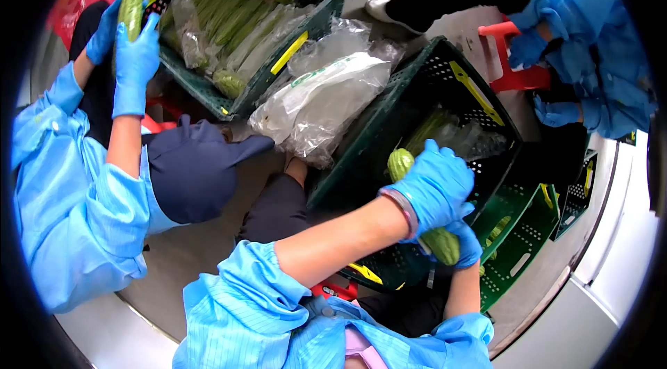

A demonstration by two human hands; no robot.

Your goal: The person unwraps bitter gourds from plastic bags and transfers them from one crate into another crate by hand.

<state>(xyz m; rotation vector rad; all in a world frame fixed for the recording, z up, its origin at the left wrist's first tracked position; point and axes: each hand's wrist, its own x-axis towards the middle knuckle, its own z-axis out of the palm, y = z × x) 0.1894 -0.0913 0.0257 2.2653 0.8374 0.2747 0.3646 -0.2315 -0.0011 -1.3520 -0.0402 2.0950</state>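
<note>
My left hand (434,185), in a blue glove with a band at the wrist, has its fingers curled together over the dark green crate (399,98). What they hold, if anything, is hidden. Below it, my right hand (467,240), also gloved, is wrapped round the lower part of a green gourd (442,245). A rounded green end (400,164) shows above my left hand; whether it belongs to the same gourd is hidden by the hand. Inside the crate lie green vegetables (427,126) and clear plastic.
At left, a co-worker in blue (76,188) holds a long green gourd (132,4). A crate of wrapped gourds (236,14) stands upper left, with plastic bags (333,98) beside it. Another co-worker (590,49) is near a red stool (517,77). Green crates (521,251) stand right.
</note>
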